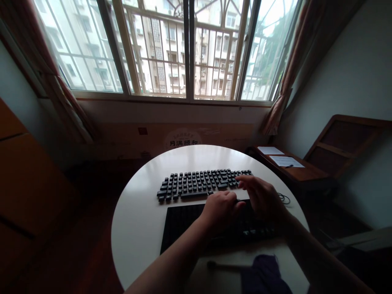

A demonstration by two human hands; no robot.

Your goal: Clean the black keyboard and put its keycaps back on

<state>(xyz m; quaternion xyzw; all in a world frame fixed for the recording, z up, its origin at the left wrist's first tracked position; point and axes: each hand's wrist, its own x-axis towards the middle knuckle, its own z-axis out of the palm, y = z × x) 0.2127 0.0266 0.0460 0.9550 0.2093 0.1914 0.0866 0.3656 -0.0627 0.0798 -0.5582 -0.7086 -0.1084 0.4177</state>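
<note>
My left hand (219, 208) is closed over the black keyboard base (182, 222). A small dark bit shows by its thumb and forefinger, too unclear to name. Beside it, my right hand (265, 198) has its fingers stretched out toward the right end of the loose keycaps (196, 181), and its thumb is hard to see. The black keycaps lie in keyboard-like rows on the white round table (137, 216), just beyond the base. Some keys show on the base's right part, under my wrists; the left part looks bare and dark.
Near the table's front edge lie a purple cloth (266, 273) and a dark stick-like tool (226, 266), partly in shadow. A thin black cable (284, 199) loops at the right. A wooden chair (309, 171) with papers (288, 161) and a pen stands to the right, below the barred window (190, 53).
</note>
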